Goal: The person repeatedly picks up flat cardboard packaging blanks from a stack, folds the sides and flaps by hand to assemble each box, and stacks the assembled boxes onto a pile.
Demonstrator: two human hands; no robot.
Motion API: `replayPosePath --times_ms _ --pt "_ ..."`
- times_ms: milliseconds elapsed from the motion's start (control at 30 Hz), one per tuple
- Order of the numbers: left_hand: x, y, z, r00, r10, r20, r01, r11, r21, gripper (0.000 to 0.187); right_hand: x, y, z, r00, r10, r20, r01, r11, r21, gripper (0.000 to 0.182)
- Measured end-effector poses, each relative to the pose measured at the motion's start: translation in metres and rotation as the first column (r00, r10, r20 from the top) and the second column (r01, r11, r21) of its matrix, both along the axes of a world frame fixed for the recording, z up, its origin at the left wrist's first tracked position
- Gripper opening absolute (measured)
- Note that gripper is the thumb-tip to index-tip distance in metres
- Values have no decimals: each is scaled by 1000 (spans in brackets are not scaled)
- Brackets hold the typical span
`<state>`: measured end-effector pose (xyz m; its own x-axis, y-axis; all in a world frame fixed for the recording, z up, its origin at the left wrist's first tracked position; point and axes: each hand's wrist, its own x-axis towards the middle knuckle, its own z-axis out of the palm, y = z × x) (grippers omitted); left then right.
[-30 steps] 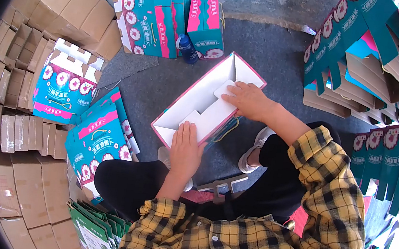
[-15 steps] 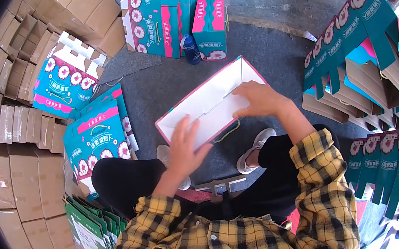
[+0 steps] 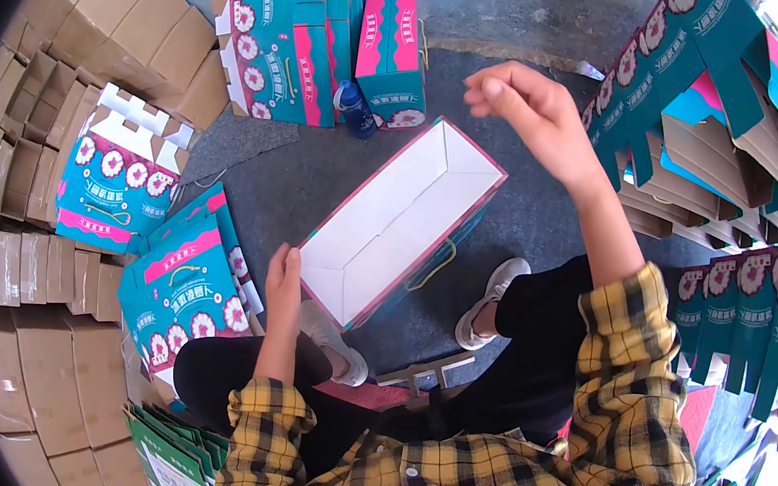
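Observation:
A carton (image 3: 391, 224) with a white face made of interlocking flaps up, pink edges and teal sides is in front of me between my feet. At its left end, my left hand (image 3: 284, 286) is upright against the side, fingers stretched out and touching the edge. My right hand (image 3: 529, 114) is raised past the carton's far right corner, apart from it. Its fingers are curled in toward the thumb, and nothing shows in them. A yellow cord handle (image 3: 435, 267) hangs on the carton's near side.
Teal-and-pink cartons (image 3: 288, 43) stand ahead beside a blue bottle (image 3: 355, 109), and more printed cartons (image 3: 183, 280) lie left. Brown boxes (image 3: 39, 364) are stacked along the left. Folded teal cartons (image 3: 693, 96) rise at right. A small metal frame (image 3: 428, 374) lies between my feet.
My right hand has lifted off the white flaps and moved up and away. My left hand has shifted from the carton's face to its left end. The flaps now lie flatter.

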<state>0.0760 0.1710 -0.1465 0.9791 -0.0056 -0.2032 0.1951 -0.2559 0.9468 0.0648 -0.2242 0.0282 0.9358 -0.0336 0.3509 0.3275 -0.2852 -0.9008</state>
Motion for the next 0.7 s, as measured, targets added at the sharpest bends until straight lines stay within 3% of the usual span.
replayPosePath --times_ms 33,100,167,200,233,267,300,367,400,467,567,700 --pt "1 -1 2 1000 -4 2 4 1000 -2 66 17 -13 -23 993 -101 -54 101 995 -1 29" --pt "3 0 8 923 18 -385 -161 926 -342 68 34 -31 -73 919 -351 -178 253 873 -417 50" --pt "12 9 -9 883 53 -466 -249 896 -369 71 38 -37 -118 886 -343 -311 129 828 -546 70" --pt "16 15 -21 813 65 -578 -334 866 -372 69 40 -34 -132 886 -346 -309 131 825 -549 70" --pt "15 13 -20 725 71 -685 -422 832 -360 68 40 -28 -142 834 -261 -487 109 942 -319 75" --pt "13 12 -20 687 18 -727 -409 836 -366 65 40 -24 -150 766 -129 -630 113 991 -66 79" --pt "12 13 -28 681 22 -732 -417 834 -363 65 40 -25 -151 762 -126 -636 108 992 -67 79" --pt "11 14 -46 746 -234 -624 -375 626 -683 63 41 -30 -148 666 -29 -746 125 989 73 81" --pt "12 14 -53 747 -237 -621 -372 624 -687 63 39 -35 -151 668 -33 -743 127 989 70 81" --pt "11 18 -62 731 -316 -604 -307 638 -706 57 32 -40 -162 464 -33 -885 213 974 75 80" --pt "4 9 -48 695 -309 -649 -271 725 -634 51 14 -28 -195 558 37 -829 117 985 123 84" --pt "6 17 -44 692 -329 -643 -271 707 -653 42 2 -36 -158 504 53 -862 57 994 94 80"
